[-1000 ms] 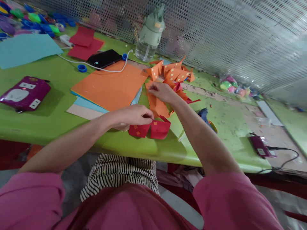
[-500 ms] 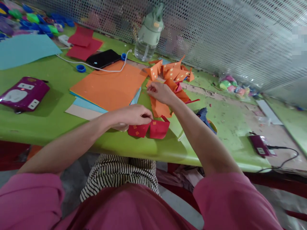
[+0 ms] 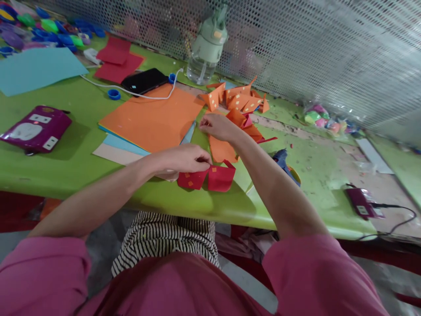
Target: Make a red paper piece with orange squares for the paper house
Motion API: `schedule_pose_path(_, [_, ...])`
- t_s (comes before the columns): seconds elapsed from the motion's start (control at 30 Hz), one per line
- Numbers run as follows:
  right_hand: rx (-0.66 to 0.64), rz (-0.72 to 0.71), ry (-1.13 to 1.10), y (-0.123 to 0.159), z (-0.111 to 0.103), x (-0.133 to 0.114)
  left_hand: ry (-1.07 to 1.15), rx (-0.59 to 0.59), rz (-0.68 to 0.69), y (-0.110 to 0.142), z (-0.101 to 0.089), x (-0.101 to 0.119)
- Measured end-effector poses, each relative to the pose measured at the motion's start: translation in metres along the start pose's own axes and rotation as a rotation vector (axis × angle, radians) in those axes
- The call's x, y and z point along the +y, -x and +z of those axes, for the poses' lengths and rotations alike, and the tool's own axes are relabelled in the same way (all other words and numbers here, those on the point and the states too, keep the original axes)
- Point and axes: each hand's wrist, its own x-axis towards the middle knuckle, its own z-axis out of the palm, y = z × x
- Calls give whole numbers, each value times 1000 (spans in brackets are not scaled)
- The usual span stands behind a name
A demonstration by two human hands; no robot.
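Red folded paper (image 3: 221, 178) with small orange squares stuck on it stands near the table's front edge. My left hand (image 3: 189, 158) pinches its top edge between thumb and fingers. Above and behind it, my right hand (image 3: 215, 126) is closed with the fingertips together, beside the stack of orange paper (image 3: 153, 116). Anything between those fingertips is too small to make out. Under and beside the right hand lies an orange paper strip (image 3: 222, 149). Folded orange paper pieces with pale yellow squares (image 3: 243, 100) are heaped just beyond it.
A water bottle (image 3: 207, 50) stands at the perforated back panel. A black phone (image 3: 144, 81) and white cable lie behind the paper stack. Purple power sockets sit at left (image 3: 37, 129) and right (image 3: 363, 202). A dark blue object (image 3: 283, 160) lies beside my right forearm.
My right hand has shifted slightly left relative to the orange paper, fingers still closed. My left hand keeps its pinch on the red paper. The whole view has drifted a little.
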Motion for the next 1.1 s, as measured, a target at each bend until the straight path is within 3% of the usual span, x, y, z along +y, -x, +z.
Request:
schedule_pose_path(0.1, [185, -63, -170, 37, -14, -8, -41, 5, -10, 0, -1, 1])
schedule_pose_path(0.23, [244, -75, -430, 118, -24, -24, -32, 2, -21, 0, 0, 1])
schedule_pose_path(0.33, [289, -6, -561, 173, -11, -35, -17, 13, -27, 1, 2, 2])
schedule_pose_path(0.43, [352, 92, -673, 204, 17, -41, 4, 24, -29, 5, 5, 4])
schedule_pose_path(0.63, [533, 225, -702, 210, 53, -45, 107, 47, -94, 9, 9, 11])
schedule_pose_path(0.9, [560, 217, -705, 210, 59, -50, 224, 28, -176, 19, 7, 32])
schedule_pose_path(1.1, [596, 240, -660, 210, 60, -54, 293, 46, -218, 15, 11, 29])
